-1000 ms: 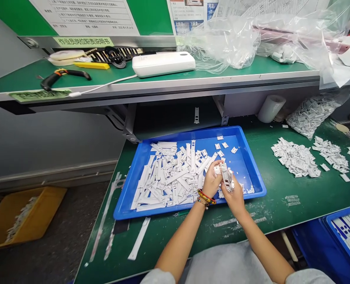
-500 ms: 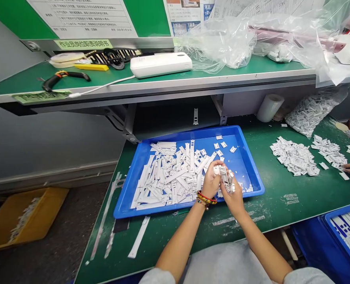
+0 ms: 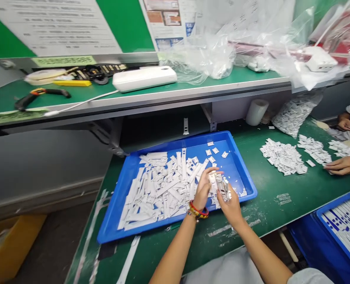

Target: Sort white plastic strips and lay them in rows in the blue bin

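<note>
Several small white plastic pieces (image 3: 219,184) are bunched between my two hands, above the right part of a blue tray (image 3: 240,159). My left hand (image 3: 203,189), with bracelets at the wrist, cups the bunch from the left, its fingers bent over the top. From the right, my right hand (image 3: 230,206) grips the same pieces, thumb against them. Long and short white strips (image 3: 165,189) lie heaped in the tray's left and middle. A few small white pieces (image 3: 216,150) are scattered near its back right.
White-piece piles (image 3: 283,157) lie on the green table (image 3: 269,201); another person's hand (image 3: 343,165) touches one at right. A filled plastic bag (image 3: 294,112) and a roll (image 3: 257,112) stand behind. A shelf (image 3: 192,85) crosses above. A blue crate (image 3: 319,215) sits lower right.
The view has shifted, so the shelf shows lower and the tray further left. My left fingers have loosened a little around the bunch. More of the other person shows at right.
</note>
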`<state>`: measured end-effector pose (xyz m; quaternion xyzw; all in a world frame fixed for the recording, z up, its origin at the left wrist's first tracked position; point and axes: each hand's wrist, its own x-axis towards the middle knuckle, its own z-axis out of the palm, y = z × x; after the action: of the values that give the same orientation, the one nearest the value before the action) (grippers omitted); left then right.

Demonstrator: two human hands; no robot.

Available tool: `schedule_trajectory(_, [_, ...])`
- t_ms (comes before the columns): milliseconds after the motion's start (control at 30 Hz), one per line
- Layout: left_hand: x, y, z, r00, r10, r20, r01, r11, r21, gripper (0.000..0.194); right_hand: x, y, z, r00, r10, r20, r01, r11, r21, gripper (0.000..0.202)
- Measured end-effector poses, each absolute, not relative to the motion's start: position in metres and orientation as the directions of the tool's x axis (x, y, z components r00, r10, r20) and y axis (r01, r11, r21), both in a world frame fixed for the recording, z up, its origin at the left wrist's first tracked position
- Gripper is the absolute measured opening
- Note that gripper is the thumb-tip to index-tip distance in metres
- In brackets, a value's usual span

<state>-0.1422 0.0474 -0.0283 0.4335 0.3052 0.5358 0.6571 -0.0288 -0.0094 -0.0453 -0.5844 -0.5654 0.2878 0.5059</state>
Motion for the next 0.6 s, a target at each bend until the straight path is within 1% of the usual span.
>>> schedule_trajectory(33, [-0.147, 0.048, -0.031, 0.198, 0.978, 0.068, -0.424, 0.023, 0.906, 0.041, -0.015, -0.009, -0.045, 0.260, 0.939, 0.226, 0.386, 0.114, -0.915, 0.034])
schedule_trajectory(100, [-0.163, 0.050, -0.038, 0.083, 0.996, 0.029, -0.356, 0.002, 0.935, 0.043, 0.026, -0.009, -0.047, 0.431, 0.879, 0.203, 0.432, -0.003, -0.902, 0.040])
schedule_trajectory(167, [-0.180, 0.051, -0.047, -0.019, 0.999, -0.029, -0.268, 0.023, 0.963, 0.038, 0.079, -0.009, -0.052, 0.570, 0.804, 0.171, 0.496, -0.171, -0.851, 0.042])
schedule_trajectory(200, [-0.188, 0.052, -0.051, -0.067, 0.996, -0.060, -0.230, 0.043, 0.972, 0.034, 0.106, -0.009, -0.057, 0.597, 0.788, 0.153, 0.542, -0.255, -0.801, 0.041])
schedule_trajectory(233, [-0.194, 0.052, -0.055, -0.110, 0.990, -0.087, -0.202, 0.064, 0.977, 0.030, 0.130, -0.010, -0.065, 0.575, 0.809, 0.124, 0.604, -0.317, -0.731, 0.037])
schedule_trajectory(300, [-0.203, 0.052, -0.062, -0.187, 0.975, -0.124, -0.178, 0.091, 0.980, 0.025, 0.166, -0.011, -0.085, 0.480, 0.877, -0.019, 0.684, -0.388, -0.618, 0.031])
schedule_trajectory(367, [-0.207, 0.052, -0.069, -0.242, 0.959, -0.145, -0.171, 0.105, 0.980, 0.023, 0.183, -0.013, -0.107, 0.389, 0.913, -0.122, 0.742, -0.390, -0.545, 0.031])
schedule_trajectory(400, [-0.209, 0.052, -0.073, -0.259, 0.954, -0.152, -0.159, 0.113, 0.981, 0.023, 0.186, -0.015, -0.116, 0.356, 0.925, -0.131, 0.777, -0.371, -0.509, 0.033])
schedule_trajectory(500, [-0.220, 0.053, -0.082, -0.288, 0.948, -0.137, -0.046, 0.129, 0.991, 0.025, 0.185, -0.018, -0.121, 0.337, 0.940, -0.050, 0.883, -0.334, -0.331, 0.053])
schedule_trajectory(567, [-0.233, 0.053, -0.085, -0.302, 0.950, -0.072, 0.103, 0.108, 0.989, 0.026, 0.178, -0.015, -0.099, 0.361, 0.932, 0.021, 0.912, -0.348, -0.219, 0.065])
schedule_trajectory(600, [-0.241, 0.053, -0.085, -0.305, 0.952, -0.029, 0.209, 0.097, 0.973, 0.026, 0.172, -0.011, -0.082, 0.354, 0.933, 0.061, 0.920, -0.336, -0.200, 0.068])
